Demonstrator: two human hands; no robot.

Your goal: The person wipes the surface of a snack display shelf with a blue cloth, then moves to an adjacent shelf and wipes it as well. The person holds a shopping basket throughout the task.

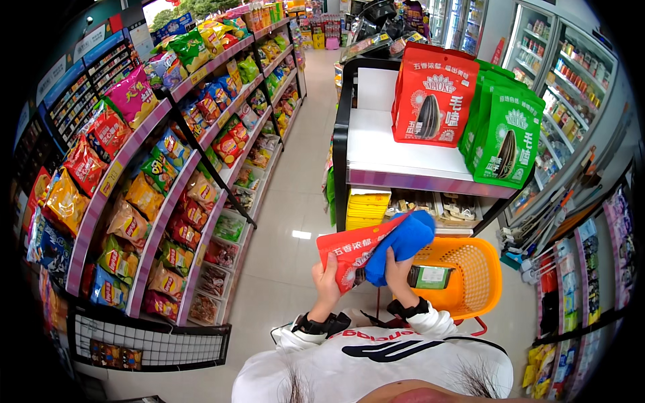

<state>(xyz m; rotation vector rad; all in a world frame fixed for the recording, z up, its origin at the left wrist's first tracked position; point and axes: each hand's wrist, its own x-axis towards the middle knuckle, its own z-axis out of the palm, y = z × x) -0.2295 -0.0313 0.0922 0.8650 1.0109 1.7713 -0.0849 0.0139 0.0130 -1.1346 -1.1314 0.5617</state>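
Note:
My left hand (327, 278) grips the lower left edge of a red sunflower-seed bag (347, 247), which is held tilted in front of my chest. A blue cloth (403, 245) lies against the bag's right side, with my right hand (398, 269) closed on it. The cloth covers part of the bag's front. Beyond my hands, a red seed bag (433, 95) stands upright on the white shelf (398, 155), beside several green seed bags (509, 136).
An orange plastic basket (473, 247) holding a dark package (430, 277) sits just right of my hands. Snack shelves (136, 252) line the left side. Yellow packs (367, 207) lie under the white shelf. Drink coolers (564, 75) and cleaning tools (544, 221) stand at right.

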